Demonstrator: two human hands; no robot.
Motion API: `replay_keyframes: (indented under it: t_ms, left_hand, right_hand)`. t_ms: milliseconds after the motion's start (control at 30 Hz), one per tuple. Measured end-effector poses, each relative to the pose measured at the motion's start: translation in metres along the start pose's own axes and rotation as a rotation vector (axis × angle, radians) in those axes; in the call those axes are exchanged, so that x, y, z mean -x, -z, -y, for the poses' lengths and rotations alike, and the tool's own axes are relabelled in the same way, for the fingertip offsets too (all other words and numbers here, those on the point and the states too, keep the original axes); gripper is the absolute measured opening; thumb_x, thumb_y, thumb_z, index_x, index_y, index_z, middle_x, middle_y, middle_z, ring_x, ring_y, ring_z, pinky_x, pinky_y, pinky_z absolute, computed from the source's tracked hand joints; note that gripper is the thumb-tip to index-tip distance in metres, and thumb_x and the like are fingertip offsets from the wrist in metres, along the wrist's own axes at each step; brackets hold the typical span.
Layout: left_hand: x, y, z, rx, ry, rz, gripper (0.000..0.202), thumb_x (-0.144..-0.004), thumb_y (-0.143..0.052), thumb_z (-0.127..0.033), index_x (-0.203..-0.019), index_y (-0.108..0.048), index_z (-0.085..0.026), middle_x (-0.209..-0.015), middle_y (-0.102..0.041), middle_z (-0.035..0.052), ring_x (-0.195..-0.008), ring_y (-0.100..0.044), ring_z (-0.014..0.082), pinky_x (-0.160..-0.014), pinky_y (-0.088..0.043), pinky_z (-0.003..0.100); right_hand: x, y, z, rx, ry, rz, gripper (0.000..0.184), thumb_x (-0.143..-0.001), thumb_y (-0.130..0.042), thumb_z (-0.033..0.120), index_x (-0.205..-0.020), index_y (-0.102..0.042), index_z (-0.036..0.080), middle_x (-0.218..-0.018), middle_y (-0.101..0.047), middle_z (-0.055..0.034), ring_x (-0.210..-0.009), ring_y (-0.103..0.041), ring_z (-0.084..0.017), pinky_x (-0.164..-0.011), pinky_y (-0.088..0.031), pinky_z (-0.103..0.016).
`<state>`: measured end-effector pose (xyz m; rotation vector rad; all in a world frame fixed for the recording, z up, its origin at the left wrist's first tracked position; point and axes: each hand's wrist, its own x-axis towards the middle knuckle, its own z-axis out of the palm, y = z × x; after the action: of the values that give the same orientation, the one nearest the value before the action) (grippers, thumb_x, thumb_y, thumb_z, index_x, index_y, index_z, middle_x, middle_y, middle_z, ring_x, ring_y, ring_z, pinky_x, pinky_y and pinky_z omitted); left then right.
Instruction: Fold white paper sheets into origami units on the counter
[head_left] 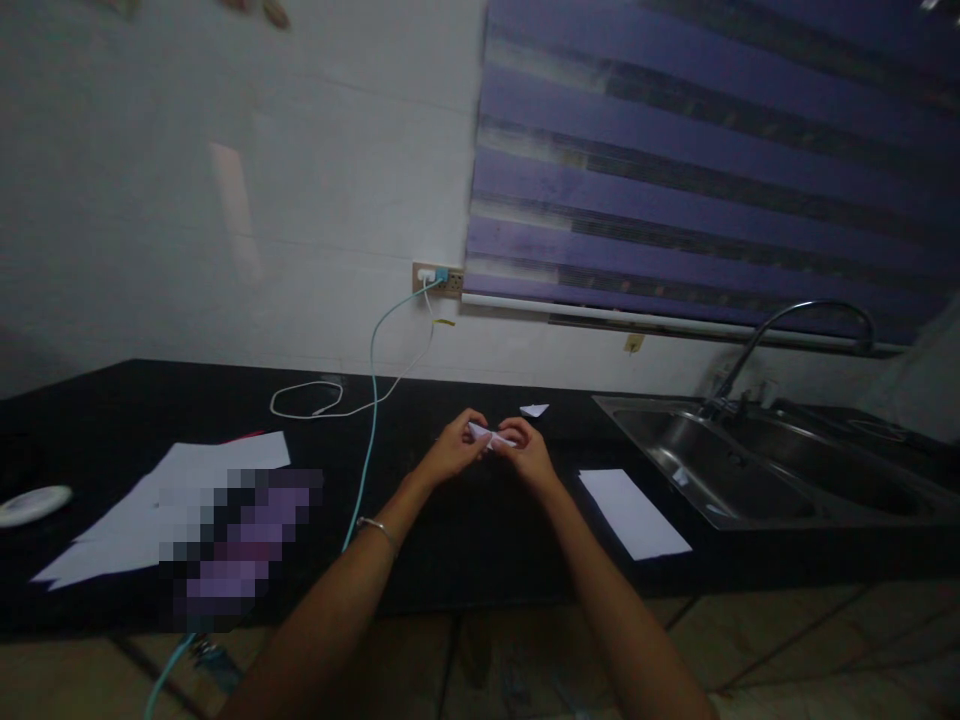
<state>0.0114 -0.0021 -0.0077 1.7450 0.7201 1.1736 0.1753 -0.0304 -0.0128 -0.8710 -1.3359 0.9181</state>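
A small folded piece of white paper (491, 437) is held between my two hands above the dark counter. My left hand (454, 446) grips its left end, with the thumb pressed along the near side. On the other end, my right hand (527, 453) pinches the paper with bent fingers. Parts of the paper are hidden behind the fingertips. Just beyond my right hand lies another small folded white paper (535, 410). To the right of my forearm rests a stack of white paper strips (634, 512).
White sheets (150, 500) spread on the left of the black counter (480, 560), beside a blurred-out purple item (251, 545) and a round white object (34, 505). A teal cable (373, 400) runs from the wall socket (450, 282) past my left arm. The steel sink (675, 440) is at right.
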Motion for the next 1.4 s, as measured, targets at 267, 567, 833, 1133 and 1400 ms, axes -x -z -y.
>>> replay_keyframes:
  t_ms: [267, 567, 833, 1133, 1400]
  left_hand:
    - [0.0, 0.006, -0.003, 0.071, 0.016, 0.141, 0.034, -0.082, -0.057, -0.048, -0.089, -0.055, -0.014, -0.068, -0.063, 0.0022, -0.059, -0.06, 0.0122, -0.059, -0.048, 0.023]
    - [0.0, 0.006, 0.0, -0.008, 0.006, 0.114, 0.036, -0.082, -0.055, -0.05, -0.085, -0.056, -0.014, -0.067, -0.06, 0.0006, -0.056, -0.057, 0.011, -0.054, -0.043, 0.021]
    - [0.001, 0.005, 0.004, 0.015, 0.062, 0.185, 0.046, -0.085, -0.04, -0.061, -0.084, -0.05, -0.016, -0.058, -0.058, -0.0015, -0.045, -0.052, 0.0097, -0.046, -0.038, 0.021]
    - [0.003, 0.005, 0.005, -0.221, 0.091, 0.204, 0.058, -0.088, -0.023, -0.065, -0.075, -0.05, -0.015, -0.049, -0.049, -0.003, -0.04, -0.042, 0.0091, -0.043, -0.032, 0.021]
    - [0.006, 0.005, 0.0, -0.297, 0.08, 0.233, 0.064, -0.089, -0.023, -0.064, -0.068, -0.054, -0.013, -0.052, -0.048, -0.0013, -0.045, -0.042, 0.009, -0.047, -0.032, 0.021]
  right_hand:
    - [-0.001, 0.004, 0.0, -0.08, -0.102, -0.021, 0.031, -0.057, -0.079, 0.034, -0.079, -0.064, 0.018, -0.068, -0.066, 0.0, -0.058, -0.059, -0.014, -0.056, -0.044, -0.024]
    - [0.004, -0.002, 0.006, -0.085, -0.138, 0.118, 0.022, -0.062, -0.077, 0.033, -0.072, -0.067, 0.016, -0.07, -0.069, -0.0036, -0.066, -0.064, -0.018, -0.066, -0.048, -0.03]
    - [0.004, 0.002, 0.0, -0.063, -0.149, 0.185, 0.02, -0.066, -0.074, 0.033, -0.077, -0.065, 0.018, -0.07, -0.065, -0.0005, -0.061, -0.058, -0.014, -0.059, -0.045, -0.025]
    - [0.006, -0.005, 0.002, -0.052, -0.132, 0.228, 0.035, -0.068, -0.074, 0.035, -0.099, -0.069, 0.019, -0.085, -0.067, -0.0038, -0.067, -0.057, -0.014, -0.057, -0.042, -0.024]
    - [0.005, -0.006, 0.002, -0.08, -0.074, 0.18, 0.028, -0.066, -0.076, 0.038, -0.084, -0.074, 0.017, -0.105, -0.065, -0.0081, -0.082, -0.058, -0.018, -0.059, -0.043, -0.025]
